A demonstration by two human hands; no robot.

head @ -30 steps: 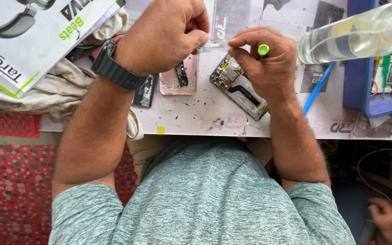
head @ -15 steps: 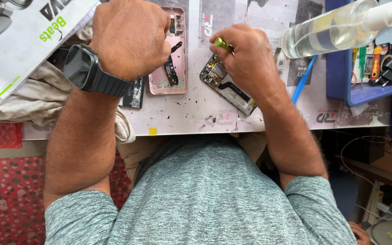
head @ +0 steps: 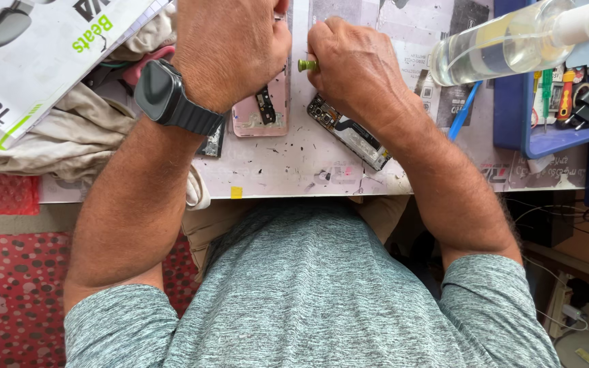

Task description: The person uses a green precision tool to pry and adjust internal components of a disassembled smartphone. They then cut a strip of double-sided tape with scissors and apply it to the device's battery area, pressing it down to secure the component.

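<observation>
1. Bench (head: 294,163) carries everything here: a pale, scuffed top with dark specks, seen from above your own grey shirt (head: 308,293).
2. Your right hand (head: 359,68) is curled shut around a green-capped tool (head: 306,65); only the cap shows, poking out by your thumb. The tip is hidden.
3. That hand sits over the upper end of an opened phone (head: 350,133), which lies at a slant on the bench with its dark insides up. You cannot tell whether the tool touches it.
4. Your left hand (head: 230,48) is closed into a loose fist, knuckles up, resting over the top of a pink phone shell (head: 262,112). What the fingers pinch, if anything, is hidden beneath the hand.
5. The shell lies flat just left of the opened phone, the two close but apart, with a small dark part showing inside the shell.
6. A black watch (head: 165,95) is on your left wrist.
7. Left of that arm lie a beige cloth (head: 69,140) and a white box (head: 35,61) partly over it.
8. Right of your right hand a clear bottle (head: 499,48) lies over the edge of a blue tray (head: 519,129) that holds small tools.
9. A blue stick (head: 463,112) lies between your right wrist and the tray.
</observation>
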